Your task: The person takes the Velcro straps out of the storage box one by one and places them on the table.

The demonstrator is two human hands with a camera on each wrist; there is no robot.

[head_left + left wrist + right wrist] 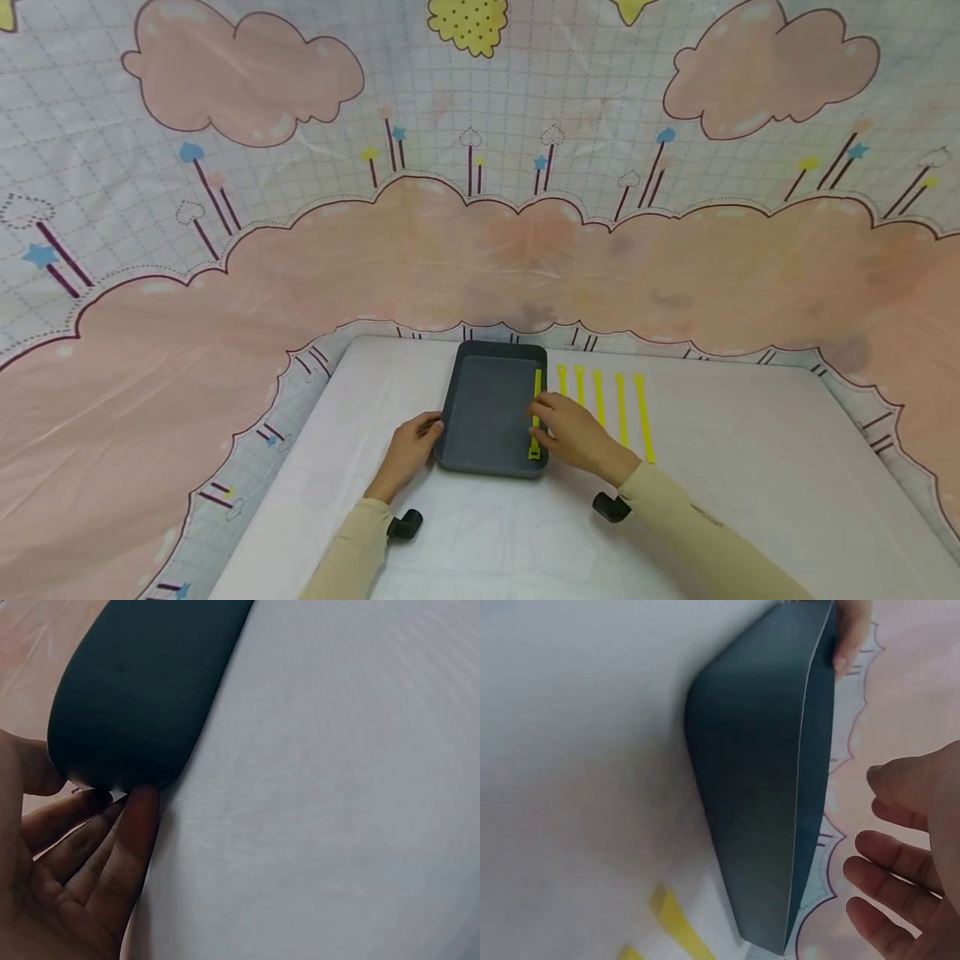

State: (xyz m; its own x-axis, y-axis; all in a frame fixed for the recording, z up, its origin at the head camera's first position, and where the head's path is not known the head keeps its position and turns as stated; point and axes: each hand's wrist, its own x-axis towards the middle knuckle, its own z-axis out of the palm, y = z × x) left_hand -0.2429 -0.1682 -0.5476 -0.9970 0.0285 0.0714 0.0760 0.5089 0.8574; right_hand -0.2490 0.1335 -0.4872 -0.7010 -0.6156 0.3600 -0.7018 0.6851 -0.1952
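A dark grey rectangular tray [487, 408] rests on the white table, its long sides running away from me. My left hand [411, 446] is at its near left corner; in the left wrist view the thumb is by the rim and the fingers [139, 825] touch the wall's lower edge. Inside the tray, along the right side, lies one yellow cable strap [535, 450] with a slotted head at the near end. Over the right rim is my right hand [573, 433], partly covering that strap. Its fingers [892, 892] look loosely bent and hold nothing in the right wrist view.
Several more yellow straps [643, 417] lie side by side on the table right of the tray, some partly behind my right hand. The white tabletop [750, 467] extends to both sides. A patterned cloth [480, 267] with pink clouds hangs behind the table.
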